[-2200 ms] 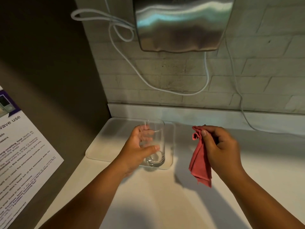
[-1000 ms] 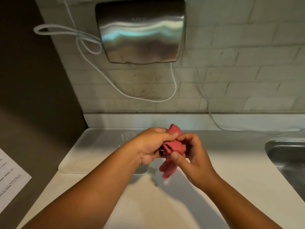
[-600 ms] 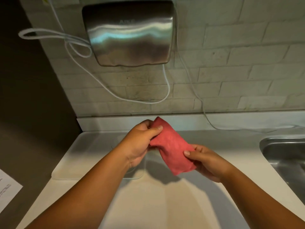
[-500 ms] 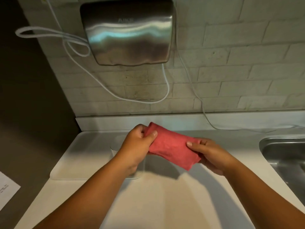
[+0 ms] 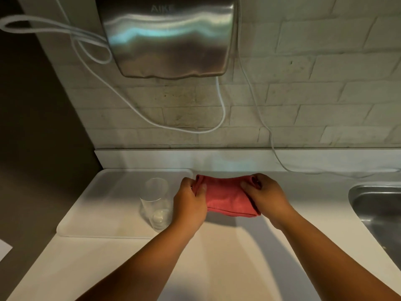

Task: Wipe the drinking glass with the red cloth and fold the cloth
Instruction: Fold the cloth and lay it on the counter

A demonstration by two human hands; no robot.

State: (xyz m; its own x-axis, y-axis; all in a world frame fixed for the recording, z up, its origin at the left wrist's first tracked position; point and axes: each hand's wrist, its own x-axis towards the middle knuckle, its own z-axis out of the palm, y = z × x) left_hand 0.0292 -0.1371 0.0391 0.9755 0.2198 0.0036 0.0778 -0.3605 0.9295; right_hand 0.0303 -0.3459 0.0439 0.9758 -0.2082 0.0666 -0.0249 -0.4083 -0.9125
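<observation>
Fingers (image 5: 200, 189) of the left hand (image 5: 189, 205) are pinched over the left end of the red cloth (image 5: 227, 197), thumb on top. The right hand (image 5: 268, 197) is clamped the same way on the right end, thumb pressed into the fabric. The cloth is held stretched between both hands as a doubled band, its lower folded edge hanging just above the white counter (image 5: 217, 257); whether it touches the surface cannot be told. Both bare forearms are seen entering from the bottom edge.

Just left of the left hand, the drinking glass (image 5: 156, 203) is seen upright, apart from the cloth, standing at the right end of a white tray (image 5: 104, 203). A paper corner (image 5: 4, 248) is noted at the far left edge; no print readable.

To the right, part of a steel sink (image 5: 377, 213) is set into the counter.

Further back, a white upstand is met by a pale brick wall (image 5: 325, 94). A brushed-steel hand dryer (image 5: 169, 38) is mounted on the wall, lettering "AIKE" embossed near its top. White cables (image 5: 138, 111) are looped left of the dryer and draped down below it toward the counter.
</observation>
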